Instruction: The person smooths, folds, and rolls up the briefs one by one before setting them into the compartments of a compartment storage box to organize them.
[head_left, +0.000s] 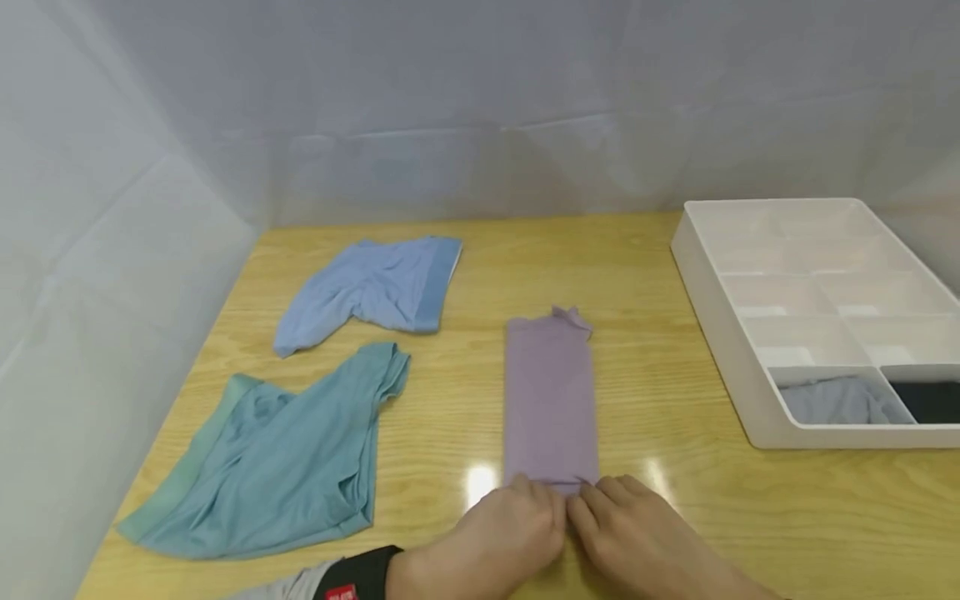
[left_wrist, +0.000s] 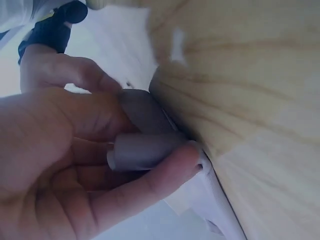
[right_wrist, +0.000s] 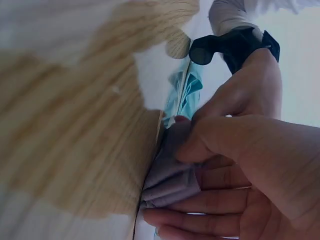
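Purple folded garment (head_left: 551,400) lengthwise on the wooden table (head_left: 652,275), near end pinched by left hand (head_left: 498,537) and right hand (head_left: 637,533).

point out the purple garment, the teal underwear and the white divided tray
purple garment (head_left: 550,400), head view, middle of the folded strip
teal underwear (head_left: 277,462), head view, centre of the fabric
white divided tray (head_left: 720,300), head view, left outer wall

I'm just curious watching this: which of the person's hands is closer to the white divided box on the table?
Right. The right hand pinches the near end of the purple garment, on the side toward the white divided box; the left hand grips the same end, farther away.
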